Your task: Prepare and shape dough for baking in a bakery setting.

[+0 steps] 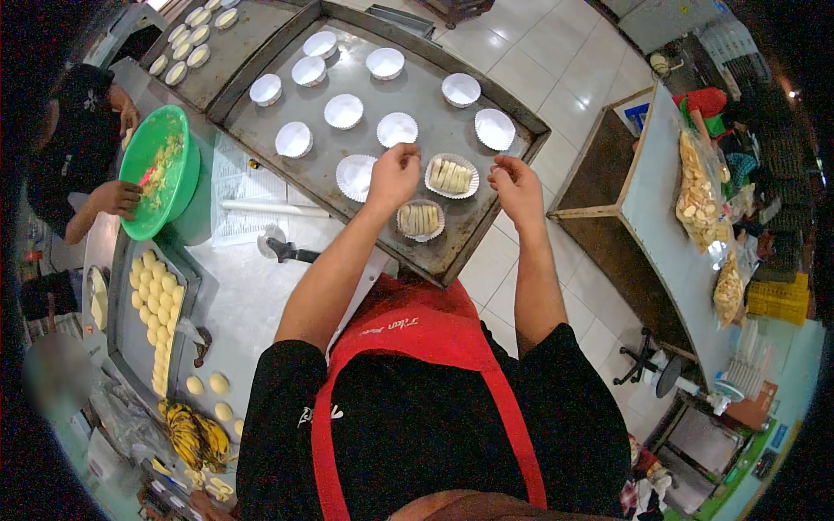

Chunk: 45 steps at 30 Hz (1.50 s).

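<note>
My left hand [396,176] hovers over a metal baking tray [365,65], its fingers curled together, with nothing visible in them. It is close to an empty white paper cup [398,129]. My right hand [518,189] is over the tray's right edge, fingers bent but apart, holding nothing. Between the hands sits a pale, ridged dough roll [452,176] in a fluted paper cup. A second ridged dough roll [420,219] lies in its cup nearer to me, beside my left wrist. Several empty paper cups [343,111] are spread across the tray.
At left, a person's hand [116,199] touches a green basin [189,165] of shredded filling. A pastry wheel [282,249] lies near my left forearm. Dough balls [156,291] fill another tray, beside bananas [193,434]. Another tray [239,43] is behind; a table [669,234] with bagged food stands right.
</note>
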Each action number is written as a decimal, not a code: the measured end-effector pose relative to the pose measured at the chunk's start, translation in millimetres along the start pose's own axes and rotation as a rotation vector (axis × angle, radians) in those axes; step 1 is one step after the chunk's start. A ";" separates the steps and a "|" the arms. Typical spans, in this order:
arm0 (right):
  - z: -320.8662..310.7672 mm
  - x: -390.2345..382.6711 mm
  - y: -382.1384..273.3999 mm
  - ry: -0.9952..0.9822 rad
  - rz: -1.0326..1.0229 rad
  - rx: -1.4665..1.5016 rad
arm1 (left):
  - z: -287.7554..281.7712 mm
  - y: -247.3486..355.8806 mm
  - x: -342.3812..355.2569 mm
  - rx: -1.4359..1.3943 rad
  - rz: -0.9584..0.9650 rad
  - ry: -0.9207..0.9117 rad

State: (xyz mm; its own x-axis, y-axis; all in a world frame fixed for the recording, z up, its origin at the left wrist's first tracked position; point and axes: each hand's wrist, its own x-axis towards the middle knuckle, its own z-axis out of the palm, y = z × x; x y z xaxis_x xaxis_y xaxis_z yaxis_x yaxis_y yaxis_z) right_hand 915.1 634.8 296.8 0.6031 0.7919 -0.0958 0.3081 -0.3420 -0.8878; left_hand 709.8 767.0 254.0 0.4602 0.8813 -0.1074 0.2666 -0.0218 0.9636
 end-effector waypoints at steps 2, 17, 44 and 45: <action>4.8 -1.7 -2.2 0.013 -0.021 -0.112 | -5.1 -1.1 -2.4 0.040 -0.115 -0.054; 88.0 -114.0 -76.2 -0.095 -0.486 -0.072 | -152.4 -25.7 -201.4 -0.240 0.074 0.272; 272.2 -211.4 -54.4 -0.418 -0.825 -0.213 | -343.5 -120.6 -474.6 0.695 -0.670 0.749; 277.9 -204.6 -58.4 -0.399 -0.848 -0.228 | -339.1 -116.9 -473.1 0.694 -0.670 0.751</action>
State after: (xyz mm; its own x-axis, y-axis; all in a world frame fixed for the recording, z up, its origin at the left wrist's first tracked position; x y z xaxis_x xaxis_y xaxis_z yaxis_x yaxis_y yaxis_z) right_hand 569.2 633.3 243.1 -0.1678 0.9201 0.3540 0.6868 0.3667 -0.6276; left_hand 173.8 512.7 275.2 -0.4839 0.8635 -0.1424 0.7643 0.4962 0.4118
